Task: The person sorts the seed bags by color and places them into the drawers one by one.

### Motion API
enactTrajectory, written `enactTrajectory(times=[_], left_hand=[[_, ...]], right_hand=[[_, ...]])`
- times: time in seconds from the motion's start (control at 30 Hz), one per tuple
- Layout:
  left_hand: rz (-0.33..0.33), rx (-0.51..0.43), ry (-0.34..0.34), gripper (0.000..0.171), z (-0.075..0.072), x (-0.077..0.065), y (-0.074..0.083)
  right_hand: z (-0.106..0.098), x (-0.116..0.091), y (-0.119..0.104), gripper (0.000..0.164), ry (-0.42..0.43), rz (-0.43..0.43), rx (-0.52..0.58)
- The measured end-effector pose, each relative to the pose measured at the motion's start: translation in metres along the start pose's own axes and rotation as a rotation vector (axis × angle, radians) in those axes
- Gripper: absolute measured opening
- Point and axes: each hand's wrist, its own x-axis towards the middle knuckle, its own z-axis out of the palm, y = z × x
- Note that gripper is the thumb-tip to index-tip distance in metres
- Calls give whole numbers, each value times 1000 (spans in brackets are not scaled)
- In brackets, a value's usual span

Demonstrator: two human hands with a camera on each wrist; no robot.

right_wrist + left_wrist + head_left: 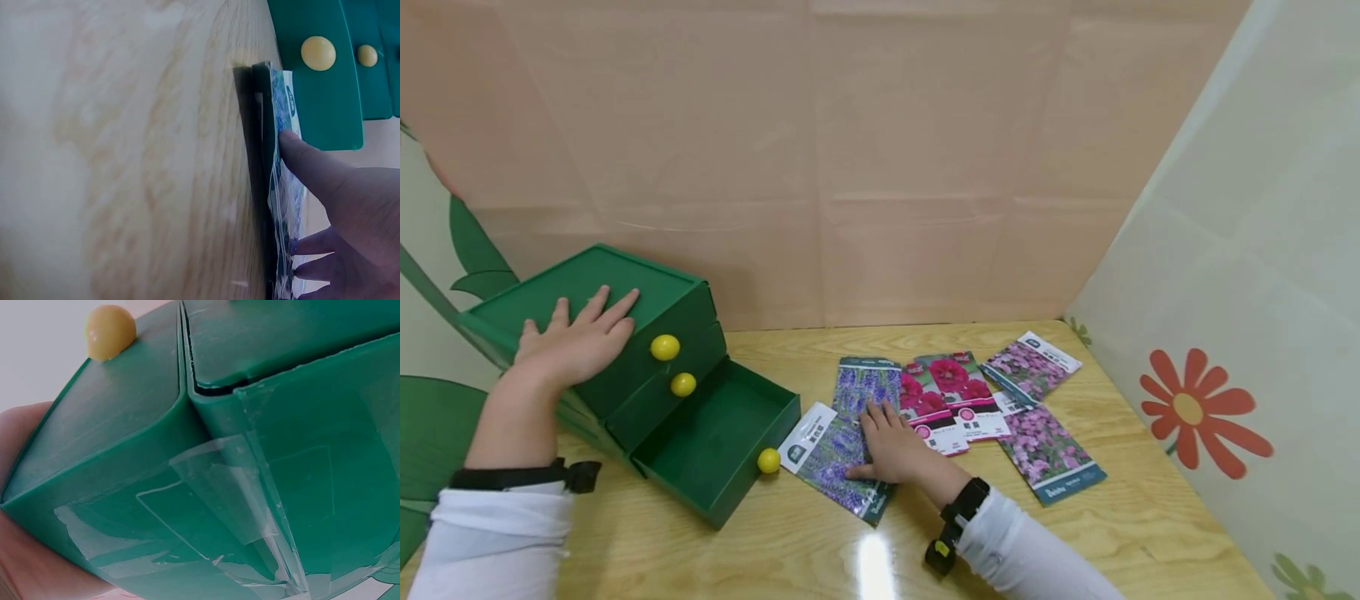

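My left hand rests with spread fingers on top of a green drawer unit; in the left wrist view the unit's side, with clear tape on it, hides most of that hand. The bottom drawer stands pulled out, with nothing visible inside. My right hand lies on two overlapping seed packets with purple flowers, one behind and one in front. In the right wrist view the thumb and fingertips touch the top face of a purple-flower packet, fingers fairly straight.
Yellow ball knobs stick out from the drawer fronts. Right of my right hand lie two red-flower packets and two pink-flower packets, overlapping on the wooden table. A covered wall stands behind, another at the right.
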Motion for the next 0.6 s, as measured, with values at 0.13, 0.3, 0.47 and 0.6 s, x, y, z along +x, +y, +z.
enactTrajectory(times=[0.13, 0.3, 0.47, 0.6], left_hand=[[-1, 5, 4, 66, 0, -1, 0], [-3, 9, 8, 66, 1, -1, 1], [-6, 7, 7, 65, 1, -1, 1], [-6, 9, 6, 65, 1, 0, 1]], right_hand=[[-2, -1, -1, 94, 31, -15, 19], [-3, 0, -1, 92, 82, -19, 62], [-3, 2, -1, 87, 167, 16, 179], [-6, 3, -1, 78, 197, 67, 326]])
